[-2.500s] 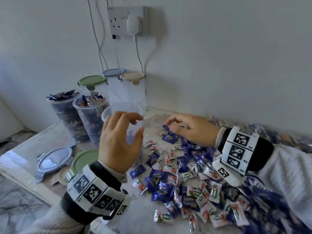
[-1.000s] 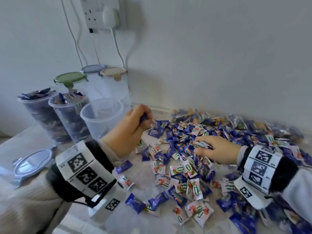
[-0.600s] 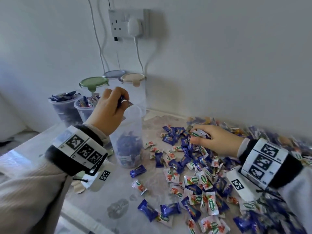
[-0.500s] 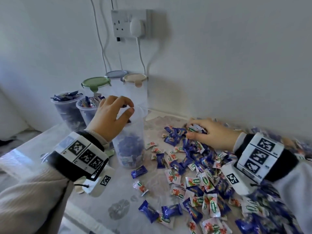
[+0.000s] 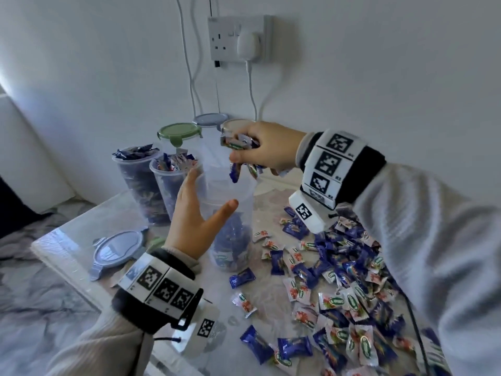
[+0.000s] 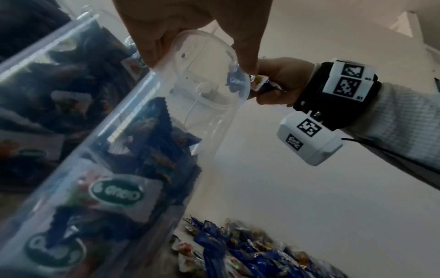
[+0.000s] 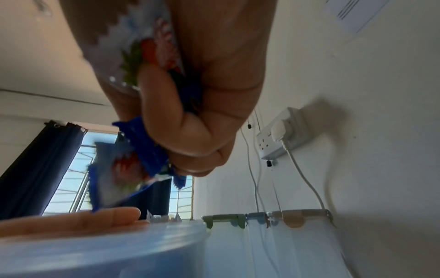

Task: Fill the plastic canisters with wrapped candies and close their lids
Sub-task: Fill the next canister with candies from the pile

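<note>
White wall with a double socket (image 5: 238, 38) and a plugged-in charger backs the pale marbled surface (image 5: 81, 232). At its centre stands a clear plastic canister (image 5: 238, 191), lidless and about a third full of wrapped candies. The left hand (image 5: 193, 221) cups its wall from eight o'clock, grip apart, fingers straight against the plastic. Above the rim at twelve o'clock the right hand (image 5: 267, 149) hangs, its grip clamped on a fistful of blue and white wrapped candies (image 5: 238, 143), a few dangling below the fingers. At ten o'clock two open canisters heaped with candies (image 5: 162, 185) stand side by side; behind them are three lidded ones (image 5: 180, 132). A grey lid (image 5: 118, 251) lies at eight o'clock. Loose candies (image 5: 339, 280) spread from three to five o'clock.
</note>
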Tool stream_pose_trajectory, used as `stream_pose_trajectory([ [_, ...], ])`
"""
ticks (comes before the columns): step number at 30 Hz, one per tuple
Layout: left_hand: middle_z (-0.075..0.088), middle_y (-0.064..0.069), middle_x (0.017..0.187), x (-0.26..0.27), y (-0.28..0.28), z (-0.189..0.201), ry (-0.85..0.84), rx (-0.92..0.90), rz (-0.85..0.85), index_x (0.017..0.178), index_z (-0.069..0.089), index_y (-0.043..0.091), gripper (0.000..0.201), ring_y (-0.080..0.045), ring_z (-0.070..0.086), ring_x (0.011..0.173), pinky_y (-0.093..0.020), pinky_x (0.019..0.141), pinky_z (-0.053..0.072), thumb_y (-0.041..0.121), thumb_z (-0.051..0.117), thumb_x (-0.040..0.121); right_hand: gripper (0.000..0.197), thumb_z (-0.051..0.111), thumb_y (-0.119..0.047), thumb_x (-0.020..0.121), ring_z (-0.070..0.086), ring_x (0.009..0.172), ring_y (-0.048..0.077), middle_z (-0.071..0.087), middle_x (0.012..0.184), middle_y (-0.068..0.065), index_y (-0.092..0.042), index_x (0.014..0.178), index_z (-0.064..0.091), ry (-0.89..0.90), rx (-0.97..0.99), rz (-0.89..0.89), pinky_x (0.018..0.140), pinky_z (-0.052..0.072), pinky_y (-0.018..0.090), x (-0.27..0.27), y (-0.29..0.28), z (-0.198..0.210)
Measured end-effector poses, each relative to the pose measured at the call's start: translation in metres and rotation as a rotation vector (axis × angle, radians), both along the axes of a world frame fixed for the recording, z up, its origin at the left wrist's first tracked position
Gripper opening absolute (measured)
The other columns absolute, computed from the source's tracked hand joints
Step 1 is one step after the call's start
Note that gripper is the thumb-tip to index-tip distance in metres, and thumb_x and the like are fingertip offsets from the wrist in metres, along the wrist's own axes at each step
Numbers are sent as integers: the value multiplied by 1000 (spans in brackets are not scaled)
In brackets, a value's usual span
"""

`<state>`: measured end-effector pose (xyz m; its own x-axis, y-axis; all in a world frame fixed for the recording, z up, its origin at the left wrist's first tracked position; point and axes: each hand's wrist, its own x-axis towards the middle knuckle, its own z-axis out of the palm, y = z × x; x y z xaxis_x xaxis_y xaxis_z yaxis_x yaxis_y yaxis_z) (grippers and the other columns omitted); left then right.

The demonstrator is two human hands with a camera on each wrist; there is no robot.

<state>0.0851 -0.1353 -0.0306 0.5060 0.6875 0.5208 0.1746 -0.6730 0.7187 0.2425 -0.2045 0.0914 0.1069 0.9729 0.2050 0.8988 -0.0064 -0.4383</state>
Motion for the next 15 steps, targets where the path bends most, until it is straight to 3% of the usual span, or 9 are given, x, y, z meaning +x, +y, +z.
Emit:
stream_pose_trajectory([
  [2,34,-5,146,0,-1,-3,-30,-50,-1,144,24,9,96,-11,30,133,-29,111,27,54,68,71,28,63,-32,89,46,52,3,52,69,-2,-6,96,57,-51,-95,38,44,34,9,-2,15,-4],
  [5,38,-7,145,1,2,-7,-72,-106,19,144,26,11,99,-19,39,132,-45,108,36,60,69,69,34,66,-43,84,47,41,6,55,67,-3,-16,103,59,-48,-286,58,38,39,13,-5,26,-10],
  [7,40,-7,144,1,4,-8,-81,-117,21,143,27,12,103,-20,41,131,-46,106,38,67,62,63,39,62,-54,82,48,39,2,56,74,0,-24,108,60,-69,-312,41,37,40,14,-6,30,-10],
  [8,41,-7,143,1,4,-8,-87,-114,17,143,28,11,104,-19,41,131,-45,106,38,67,59,61,41,58,-57,83,52,44,5,56,76,2,-25,108,61,-74,-287,27,38,41,15,-5,31,-9],
  [10,42,-5,142,1,4,-8,-99,-109,13,142,29,10,103,-18,41,130,-44,106,38,67,58,61,40,51,-57,87,52,54,13,55,75,4,-21,100,63,27,-147,-6,38,41,16,-4,34,-10],
  [13,42,-6,142,3,5,-10,-110,-115,18,143,29,11,104,-18,42,130,-45,106,39,69,59,61,35,51,-44,94,40,42,7,48,63,1,-16,75,60,408,221,-40,34,33,15,-8,39,-16],
  [15,43,-6,141,4,5,-11,-117,-116,21,143,29,11,105,-18,42,130,-44,105,40,69,59,61,35,52,-34,95,38,39,3,47,57,0,-15,66,56,540,450,-60,38,32,13,-14,44,-26],
])
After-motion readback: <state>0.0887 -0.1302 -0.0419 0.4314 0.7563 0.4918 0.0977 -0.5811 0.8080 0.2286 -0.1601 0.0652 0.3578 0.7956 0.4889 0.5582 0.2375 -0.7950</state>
